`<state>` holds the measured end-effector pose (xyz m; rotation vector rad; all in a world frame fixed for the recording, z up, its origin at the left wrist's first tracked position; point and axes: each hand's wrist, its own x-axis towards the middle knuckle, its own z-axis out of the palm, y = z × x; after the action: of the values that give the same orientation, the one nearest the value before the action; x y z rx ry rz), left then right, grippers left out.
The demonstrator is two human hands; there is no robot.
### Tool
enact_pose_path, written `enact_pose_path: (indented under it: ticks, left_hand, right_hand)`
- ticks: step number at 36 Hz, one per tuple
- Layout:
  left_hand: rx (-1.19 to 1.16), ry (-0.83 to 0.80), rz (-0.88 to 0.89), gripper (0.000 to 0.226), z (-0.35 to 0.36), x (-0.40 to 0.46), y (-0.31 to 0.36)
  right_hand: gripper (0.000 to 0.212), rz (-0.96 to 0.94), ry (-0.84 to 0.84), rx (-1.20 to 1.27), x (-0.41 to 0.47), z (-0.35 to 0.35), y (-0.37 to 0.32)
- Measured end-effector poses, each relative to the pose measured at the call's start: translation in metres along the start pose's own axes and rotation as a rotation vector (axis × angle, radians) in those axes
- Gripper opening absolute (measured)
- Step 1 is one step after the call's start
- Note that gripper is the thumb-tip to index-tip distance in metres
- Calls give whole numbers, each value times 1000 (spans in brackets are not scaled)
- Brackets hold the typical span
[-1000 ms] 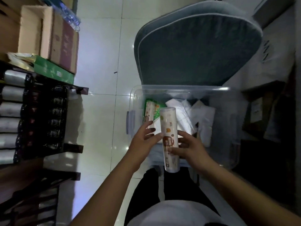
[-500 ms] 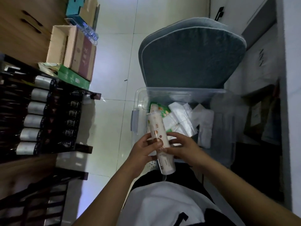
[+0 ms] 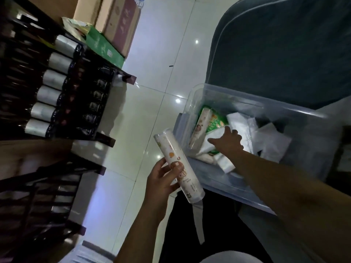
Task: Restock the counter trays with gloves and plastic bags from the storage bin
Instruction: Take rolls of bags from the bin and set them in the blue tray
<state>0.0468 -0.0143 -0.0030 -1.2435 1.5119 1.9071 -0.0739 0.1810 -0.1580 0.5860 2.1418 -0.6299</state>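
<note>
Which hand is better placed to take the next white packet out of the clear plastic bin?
The right hand. It already reaches into the clear plastic storage bin, over the white folded packets. The left hand is outside it, gripping the long printed cylindrical roll.

Your colours, in dim bluish light

You hold a white roll (image 3: 178, 165) printed with orange and brown spots; a second roll (image 3: 201, 126) like it lies in the clear, blue-tinged bin (image 3: 224, 184), on a green pack (image 3: 216, 123) with orange print, beside plain white folded bags (image 3: 271, 141). The cushion (image 3: 284, 46) behind is dark teal with pale piping. The floor tiles (image 3: 152, 103) are glossy white. Left of you are dark bottles (image 3: 57, 88) with silvery-white labels, a green box (image 3: 102, 46) and tan cartons (image 3: 117, 21), one with maroon print.
</note>
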Motion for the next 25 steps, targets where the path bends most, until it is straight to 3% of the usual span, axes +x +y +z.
enact_pose_path:
  ticks: [4, 8, 11, 14, 18, 25]
  left_hand:
    - [-36, 55, -13, 49, -12, 13, -7]
    - [-49, 74, -31, 48, -22, 28, -13]
    - [-75, 95, -43, 50, -28, 39, -16]
    - [-88, 97, -48, 49, -32, 49, -18]
    - [-88, 90, -44, 52, -32, 54, -13]
    - [-77, 56, -11, 46, -21, 39, 14]
  right_hand:
    - [94, -39, -9, -50, 28, 23, -32]
    - [67, -62, 32, -17, 52, 50, -57]
    - [65, 14, 14, 152, 70, 68, -60]
    - [48, 150, 44, 471, 82, 82, -61]
    - [42, 236, 48, 641, 83, 88, -60]
    - [44, 184, 61, 625, 45, 50, -40]
